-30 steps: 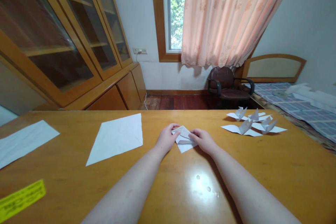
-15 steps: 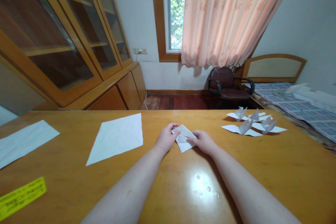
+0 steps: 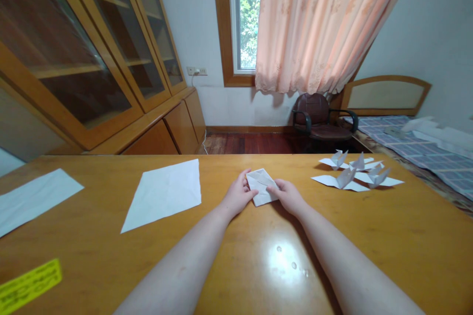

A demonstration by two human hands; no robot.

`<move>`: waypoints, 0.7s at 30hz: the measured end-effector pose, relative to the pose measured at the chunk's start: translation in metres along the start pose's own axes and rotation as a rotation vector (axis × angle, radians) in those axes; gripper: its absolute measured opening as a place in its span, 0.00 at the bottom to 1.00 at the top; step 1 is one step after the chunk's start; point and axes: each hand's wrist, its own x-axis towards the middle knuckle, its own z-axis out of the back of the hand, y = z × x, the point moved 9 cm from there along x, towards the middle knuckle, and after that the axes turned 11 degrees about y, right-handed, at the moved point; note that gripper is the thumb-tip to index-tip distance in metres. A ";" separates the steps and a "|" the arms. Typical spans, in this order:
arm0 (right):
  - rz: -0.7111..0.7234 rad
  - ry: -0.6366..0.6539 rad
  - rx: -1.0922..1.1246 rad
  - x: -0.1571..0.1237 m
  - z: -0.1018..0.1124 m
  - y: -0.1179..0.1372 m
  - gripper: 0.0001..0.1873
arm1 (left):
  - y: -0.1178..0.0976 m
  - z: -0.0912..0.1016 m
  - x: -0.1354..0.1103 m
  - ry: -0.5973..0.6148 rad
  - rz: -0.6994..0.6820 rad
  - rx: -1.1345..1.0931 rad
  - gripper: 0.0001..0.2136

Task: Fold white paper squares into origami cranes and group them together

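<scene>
A small folded white paper (image 3: 261,188) is held between both hands, just above the middle of the wooden table (image 3: 155,266). My left hand (image 3: 237,196) grips its left edge, thumb on top and the fingers partly hidden behind it. On the right side, my right hand (image 3: 290,197) pinches the paper with its thumb lying over the front face. Crease lines and a folded flap show on the paper's upper part. Several folded paper cranes (image 3: 346,177) with spread wings stand to the right of my right hand.
Left of my hands lies a flat white sheet (image 3: 166,194), with another white sheet (image 3: 37,199) farther left. A yellow label (image 3: 31,285) is at the lower left. Beyond the table are a brown armchair (image 3: 320,115), a bed (image 3: 439,150) and a glass-door cabinet (image 3: 107,83).
The folded paper has been turned in my hands and raised slightly, so a different outline faces me. My left thumb has shifted lower on it. Cranes and flat sheets stay put.
</scene>
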 end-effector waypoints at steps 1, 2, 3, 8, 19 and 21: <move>0.000 0.013 -0.007 0.000 -0.001 0.000 0.16 | 0.001 0.001 0.000 -0.010 0.004 0.013 0.34; -0.003 0.031 -0.018 -0.001 -0.003 0.000 0.15 | 0.000 0.004 -0.001 -0.025 0.005 0.036 0.34; -0.008 0.051 -0.031 -0.001 -0.005 -0.001 0.15 | 0.000 0.006 -0.001 -0.041 0.003 0.064 0.34; -0.023 0.095 -0.052 0.000 -0.010 -0.004 0.13 | -0.007 0.012 -0.001 -0.080 -0.055 0.132 0.30; 0.012 -0.070 0.194 0.002 0.007 -0.004 0.19 | -0.032 0.030 -0.011 -0.258 -0.053 0.530 0.08; 0.025 -0.070 0.220 0.002 0.007 -0.003 0.20 | -0.031 0.024 -0.009 -0.213 -0.047 0.497 0.10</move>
